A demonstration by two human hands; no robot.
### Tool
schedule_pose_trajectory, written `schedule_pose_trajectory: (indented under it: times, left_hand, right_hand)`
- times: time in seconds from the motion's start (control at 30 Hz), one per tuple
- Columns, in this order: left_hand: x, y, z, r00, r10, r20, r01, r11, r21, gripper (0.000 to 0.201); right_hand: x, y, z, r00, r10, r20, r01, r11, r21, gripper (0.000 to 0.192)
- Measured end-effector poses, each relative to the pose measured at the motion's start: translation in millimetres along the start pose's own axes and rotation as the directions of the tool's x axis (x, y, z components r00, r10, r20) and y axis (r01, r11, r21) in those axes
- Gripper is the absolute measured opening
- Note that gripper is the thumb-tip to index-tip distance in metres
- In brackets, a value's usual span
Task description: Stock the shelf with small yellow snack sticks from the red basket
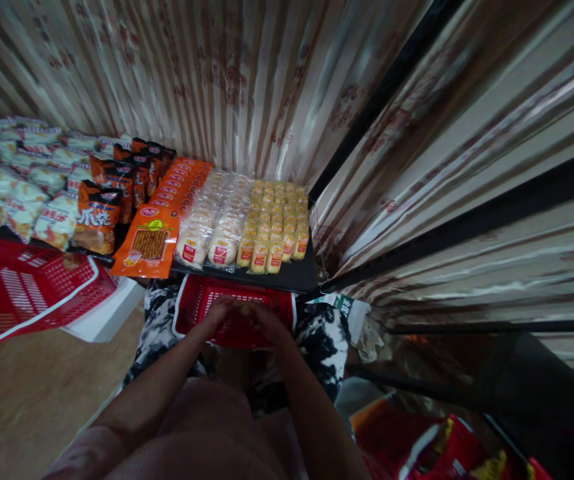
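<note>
My left hand (223, 308) and my right hand (263, 319) meet over a red plastic basket (284, 303) with a white rim, which sits at my lap. The fingers of both hands look closed around something small and brownish between them; dim light and blur hide what it is. Just beyond the basket, on a dark shelf (294, 277), lie rows of small yellow wrapped cakes (274, 227). Left of them are clear-wrapped round pale buns (224, 243) and an overlapping row of flat orange snack packets (151, 240).
Orange-and-black snack bags (97, 217) and many white snack bags (57, 217) fill the shelf's left. A second red basket (27, 287) and a white box (104, 313) stand below. A pleated curtain (207, 80) and dark bars (491, 223) bound the back and right. Red packages (447, 447) lie lower right.
</note>
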State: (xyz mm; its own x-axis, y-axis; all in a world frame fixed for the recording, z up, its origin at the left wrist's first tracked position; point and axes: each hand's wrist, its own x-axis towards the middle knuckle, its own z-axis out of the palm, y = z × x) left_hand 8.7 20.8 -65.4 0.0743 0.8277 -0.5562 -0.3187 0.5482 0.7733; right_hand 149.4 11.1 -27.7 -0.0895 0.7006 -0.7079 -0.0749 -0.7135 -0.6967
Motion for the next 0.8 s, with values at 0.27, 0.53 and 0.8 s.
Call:
schedule_pose_trajectory:
  times: [0.27, 0.53, 0.8]
  left_hand:
    - [-17, 14, 0.8, 1.0, -0.002, 0.009, 0.003, 0.998, -0.058, 0.022]
    - [-25, 18, 2.0, 0.996, 0.072, 0.057, -0.077, 0.993, 0.087, 0.013]
    - [-29, 17, 3.1, 0.984, 0.024, 0.177, -0.038, 0.996, 0.082, 0.028]
  right_hand:
    - [-7, 0, -3, 0.996, 0.033, -0.08, -0.02, 0.988, 0.155, 0.016]
    - [-9, 4, -6, 0.982, 0.022, -0.188, 0.006, 0.989, 0.145, 0.018]
    - [-20, -6, -6, 0.981, 0.08, -0.178, -0.039, 0.973, 0.226, 0.019]
